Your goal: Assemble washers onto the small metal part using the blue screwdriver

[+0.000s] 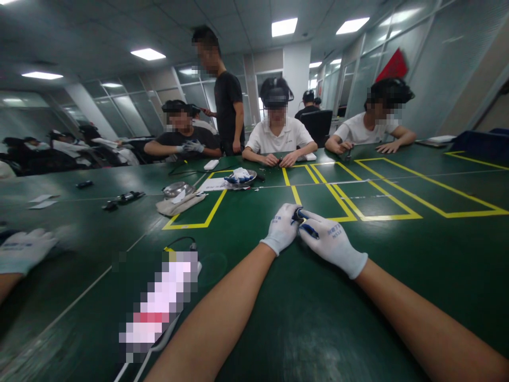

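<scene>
Pinching a small dark object (297, 215) between my fingertips, I hold both gloved hands together above the green table (397, 307), almost straight ahead of me. My left hand (281, 225) curls around the object from one side, and my right hand (328, 236) closes on it from the other, its blue palm coating showing; the fingers cover so much that I cannot tell exactly what the piece is. Beside my left forearm lies a long, pale item (159, 302), too pixelated to identify, with a white cable (169, 334) running along it. Farther off to the left, a metal bowl (178, 189) sits just behind a beige cloth bag (182, 204), near a metal dish (253, 179) carrying a blue-and-white bundle (240, 175). A printed sheet (210, 184) lies partly under that dish, and a white box (211, 164) rests beyond it. Yellow tape (477, 214) marks out rectangles across the tabletop. At the far left edge, a co-worker's gloved hand (27, 246) is over the table. Facing me, a person in a white shirt (278, 135) bends over something small and dark with both hands.
</scene>
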### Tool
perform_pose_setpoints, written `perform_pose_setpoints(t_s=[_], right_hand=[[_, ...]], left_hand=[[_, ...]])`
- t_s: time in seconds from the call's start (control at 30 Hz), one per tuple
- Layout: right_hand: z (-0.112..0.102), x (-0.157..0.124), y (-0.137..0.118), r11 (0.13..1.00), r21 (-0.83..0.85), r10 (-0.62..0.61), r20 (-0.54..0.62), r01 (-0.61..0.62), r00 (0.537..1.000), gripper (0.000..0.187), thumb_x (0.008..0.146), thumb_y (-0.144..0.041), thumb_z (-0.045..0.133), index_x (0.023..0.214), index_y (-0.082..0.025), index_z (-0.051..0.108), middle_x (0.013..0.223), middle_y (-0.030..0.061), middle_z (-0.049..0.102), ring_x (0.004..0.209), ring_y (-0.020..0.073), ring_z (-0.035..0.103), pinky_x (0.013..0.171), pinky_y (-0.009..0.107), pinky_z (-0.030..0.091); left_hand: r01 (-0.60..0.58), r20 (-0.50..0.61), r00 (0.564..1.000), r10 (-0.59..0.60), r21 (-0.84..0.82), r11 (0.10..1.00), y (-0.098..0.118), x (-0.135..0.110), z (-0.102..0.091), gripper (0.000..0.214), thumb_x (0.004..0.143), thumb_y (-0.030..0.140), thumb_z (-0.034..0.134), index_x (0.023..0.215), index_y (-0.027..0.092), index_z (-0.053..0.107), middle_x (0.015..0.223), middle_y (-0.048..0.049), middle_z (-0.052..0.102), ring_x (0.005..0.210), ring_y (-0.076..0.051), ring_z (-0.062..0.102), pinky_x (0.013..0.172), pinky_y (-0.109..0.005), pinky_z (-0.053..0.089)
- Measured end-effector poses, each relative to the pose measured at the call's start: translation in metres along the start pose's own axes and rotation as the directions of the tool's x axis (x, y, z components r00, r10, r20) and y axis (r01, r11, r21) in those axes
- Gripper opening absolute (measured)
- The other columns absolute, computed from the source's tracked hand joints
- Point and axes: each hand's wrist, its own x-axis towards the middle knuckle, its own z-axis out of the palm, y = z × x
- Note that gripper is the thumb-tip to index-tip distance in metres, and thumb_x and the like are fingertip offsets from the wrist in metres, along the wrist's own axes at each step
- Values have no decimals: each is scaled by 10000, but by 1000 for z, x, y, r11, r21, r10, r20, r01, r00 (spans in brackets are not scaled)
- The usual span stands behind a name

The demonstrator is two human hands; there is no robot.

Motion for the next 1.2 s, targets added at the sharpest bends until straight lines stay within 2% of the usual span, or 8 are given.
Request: perform_pose_setpoints(t_s=[0.17,0.4,0.57,0.7,0.9,1.2], right_hand=[[-1,2,-3,987,-152,-44,28,47,999,222,935,-290,537,993,-167,713,1306,151,667,1126,292,673,962,413,538],[2,1,-3,993,-119,-12,2,12,1000,293,946,-294,533,1147,-159,697,1297,153,671,1124,292,674,949,413,544],[2,1,-4,997,-81,10,16,-9,1000,233,941,-301,537,1005,-181,727,1261,139,691,1108,289,682,959,418,542],[1,0,-5,999,-46,18,-7,-18,1000,244,938,-310,548,1074,-199,718,1330,117,661,1164,277,662,986,405,537],[1,3,-7,995,-98,41,41,-37,998,211,940,-292,540,980,-174,710,1298,143,672,1138,283,671,988,414,532],[3,0,-1,999,-39,29,57,-27,998,172,926,-298,554,924,-201,696,1266,113,690,1079,256,690,947,379,539]], left_hand=[[4,-8,1000,-4,20,1000,-1,-1,0,342,865,108,572,1191,196,621,1188,-82,622,1128,-217,591,1034,-375,496],[14,39,999,-16,47,999,-2,-1,1,365,857,98,567,1200,210,617,1207,-74,619,1139,-210,587,1049,-363,487],[17,22,1000,-18,57,998,-3,-1,2,357,855,95,565,1188,212,620,1201,-74,619,1128,-212,591,1032,-364,496],[26,33,999,-28,63,998,-3,0,2,333,869,116,568,1185,210,619,1188,-79,625,1118,-216,595,1032,-369,498],[31,29,999,-33,64,997,-3,0,1,360,839,83,584,1174,209,619,1178,-73,628,1096,-211,601,1015,-372,506],[28,43,999,-30,45,999,-3,0,0,339,841,89,600,1156,210,623,1157,-67,639,1079,-206,604,1020,-376,501]])
